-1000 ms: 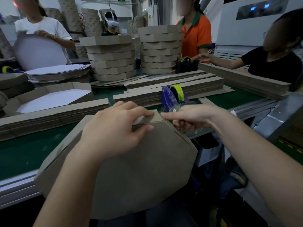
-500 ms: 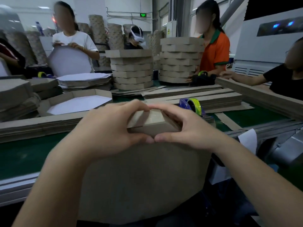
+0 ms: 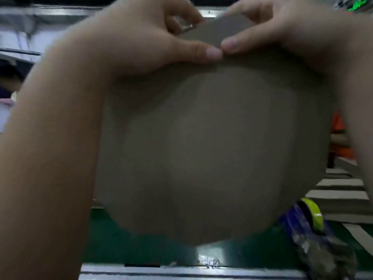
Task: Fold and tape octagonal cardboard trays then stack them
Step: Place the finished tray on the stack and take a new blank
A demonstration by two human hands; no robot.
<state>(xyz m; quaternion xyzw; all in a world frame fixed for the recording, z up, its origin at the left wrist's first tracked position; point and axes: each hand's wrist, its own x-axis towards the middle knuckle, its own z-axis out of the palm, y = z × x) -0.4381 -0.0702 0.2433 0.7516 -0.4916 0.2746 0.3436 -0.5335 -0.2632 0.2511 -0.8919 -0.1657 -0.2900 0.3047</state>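
Two bare forearms fill the nearest part of the head view, rising at either side and ending in hands that meet at the top edge of a cardboard tray (image 3: 212,142). The left hand (image 3: 141,37) pinches that edge, its thumb laid flat on the brown face and its fingers curled behind the folded-up side flap (image 3: 220,30); the right hand (image 3: 282,31) pinches the same flap from the other side, thumb tip touching the left thumb tip. Both grips are pressed onto the cardboard, not spread. The tray is held up off the table, its flat underside turned toward the camera and blurred, so the corner seams cannot be made out. Beyond and below it lies the green table (image 3: 113,245), with a blue tape dispenser (image 3: 308,229) carrying a yellow-green roll just right of the tray's lower edge, and flat cardboard strips (image 3: 339,190) farther off. At the far right edge a patch of orange clothing (image 3: 339,128) shows. The step looks like pressing a taped corner or flap into place. The risk is that the flap springs open if either pinch loosens before tape holds, or that uneven thumb pressure creases the wall and leaves a tray that stacks crookedly.
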